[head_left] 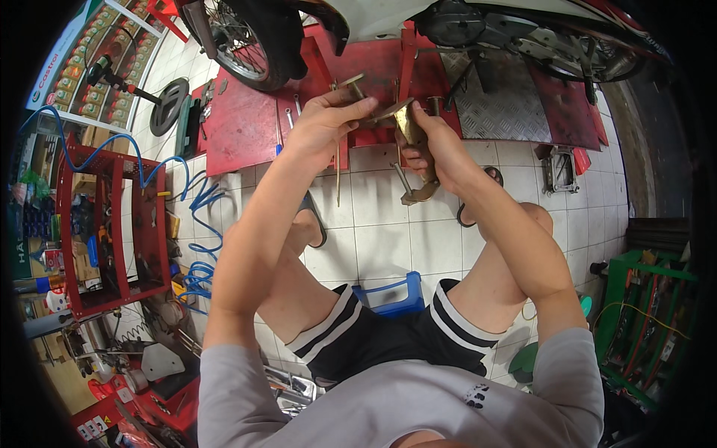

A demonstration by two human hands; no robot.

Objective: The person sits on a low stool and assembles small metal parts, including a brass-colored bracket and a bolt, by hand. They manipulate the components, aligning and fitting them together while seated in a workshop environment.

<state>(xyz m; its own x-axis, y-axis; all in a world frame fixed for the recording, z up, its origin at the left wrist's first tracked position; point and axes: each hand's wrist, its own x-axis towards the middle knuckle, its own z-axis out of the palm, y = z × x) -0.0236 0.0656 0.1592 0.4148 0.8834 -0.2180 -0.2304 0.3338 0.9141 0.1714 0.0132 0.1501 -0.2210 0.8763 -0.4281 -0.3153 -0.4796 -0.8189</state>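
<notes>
My right hand [439, 149] is closed around a brass-coloured metal bracket [404, 122]. Bolts stick out of this bracket, and its lower end shows beneath my fingers. My left hand [326, 125] is closed at the bracket's left side, thumb and fingers pinched together. From that hand a short T-shaped metal bolt [352, 82] points up and a thin rod [338, 179] hangs down. Whether these belong to the same piece as the bracket is hidden by my fingers. Both hands are raised in front of a red lift platform [243, 123].
A motorcycle wheel [243, 48] stands on the platform, where wrenches [290, 117] lie. A blue plastic stool [392, 296] is between my legs. At left are a red tool rack [112, 224] and a coiled blue air hose [202, 254]. A green tool cart [635, 299] stands right.
</notes>
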